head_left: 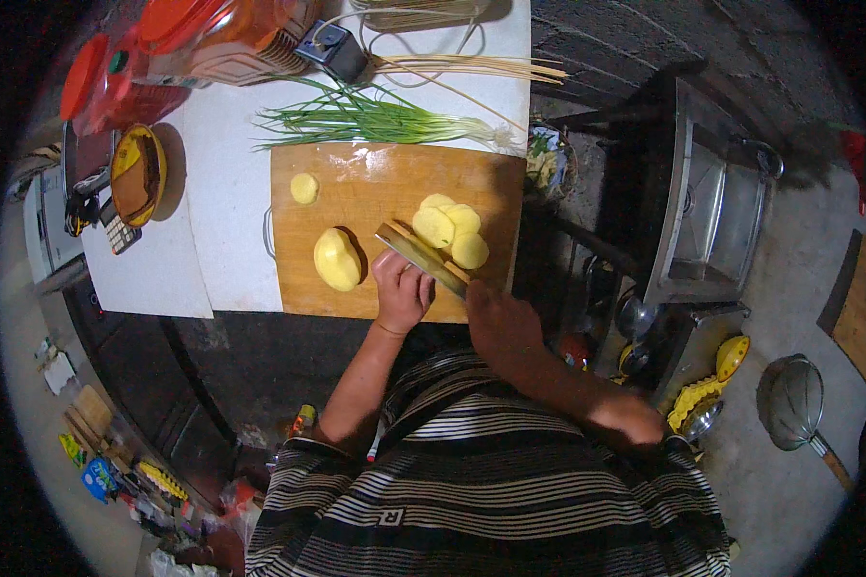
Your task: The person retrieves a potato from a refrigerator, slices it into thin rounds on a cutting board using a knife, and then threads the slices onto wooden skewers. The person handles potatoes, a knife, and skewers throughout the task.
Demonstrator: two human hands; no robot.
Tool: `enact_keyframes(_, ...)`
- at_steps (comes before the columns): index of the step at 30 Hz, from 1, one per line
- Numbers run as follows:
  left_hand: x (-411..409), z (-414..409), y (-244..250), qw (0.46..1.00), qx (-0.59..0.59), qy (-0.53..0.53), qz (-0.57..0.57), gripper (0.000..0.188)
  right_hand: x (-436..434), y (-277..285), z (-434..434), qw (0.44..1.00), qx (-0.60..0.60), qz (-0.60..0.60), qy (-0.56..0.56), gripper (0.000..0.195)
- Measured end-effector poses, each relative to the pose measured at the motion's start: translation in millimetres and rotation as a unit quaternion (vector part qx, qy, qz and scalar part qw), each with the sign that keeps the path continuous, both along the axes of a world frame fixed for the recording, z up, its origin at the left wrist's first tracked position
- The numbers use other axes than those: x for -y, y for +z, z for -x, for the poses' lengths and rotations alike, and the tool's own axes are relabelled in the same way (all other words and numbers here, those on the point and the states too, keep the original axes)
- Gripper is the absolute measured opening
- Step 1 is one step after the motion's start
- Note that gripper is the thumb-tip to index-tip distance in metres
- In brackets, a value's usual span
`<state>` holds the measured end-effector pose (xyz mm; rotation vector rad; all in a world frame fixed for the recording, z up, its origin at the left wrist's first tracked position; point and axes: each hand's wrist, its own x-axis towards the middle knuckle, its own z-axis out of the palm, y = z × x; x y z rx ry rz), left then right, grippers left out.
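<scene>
My right hand (501, 324) grips the handle end of a kitchen knife (422, 258), whose broad blade slants across a wooden cutting board (375, 173). My left hand (404, 288) rests on the board with curled fingers close beside the blade; whatever lies beneath those fingers is hidden. Just beyond the blade, several thin potato slices (444, 222) overlap in a loose pile. A peeled potato (338, 260) lies to the left of my left hand. One round potato slice (304, 188) sits apart near the board's upper left.
Green onions (404, 119) lie along the board's far edge, with thin wooden sticks (469, 68) behind. Red-lidded plastic jars (115, 86), a yellow bowl (138, 175) and a calculator (120, 229) stand left. A metal sink (718, 209) and hanging wire strainer (794, 404) are right.
</scene>
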<state>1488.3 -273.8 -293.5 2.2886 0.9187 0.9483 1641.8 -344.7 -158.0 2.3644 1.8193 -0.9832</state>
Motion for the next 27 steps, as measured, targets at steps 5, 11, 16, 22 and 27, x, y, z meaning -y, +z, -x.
enact_keyframes(5, -0.1, -0.1, -1.3, 1.0, 0.009, 0.0, 0.0, 0.026, 0.2, -21.5, 2.0, 0.996, 0.01, -0.083, 0.019, 0.009)
enact_keyframes(11, -1.9, -2.7, 3.2, 1.0, 0.011, -0.005, 0.005, 0.022, -13.8, -47.0, 1.4, 0.999, 0.026, -0.008, 0.041, 0.015)
enact_keyframes(16, -1.2, -1.8, 3.2, 1.0, -0.001, -0.008, 0.002, 0.023, -10.6, -39.7, -4.7, 0.999, -0.018, -0.039, 0.011, 0.014)
enact_keyframes(22, 5.2, 4.8, -10.5, 0.999, -0.037, 0.023, -0.028, 0.034, 2.6, 8.3, -0.2, 0.999, -0.02, -0.039, -0.021, 0.009)
enact_keyframes(27, 6.7, 9.3, -20.3, 0.998, -0.05, 0.017, -0.035, 0.047, 12.7, 14.6, 0.1, 1.0, 0.01, 0.003, 0.014, 0.005)
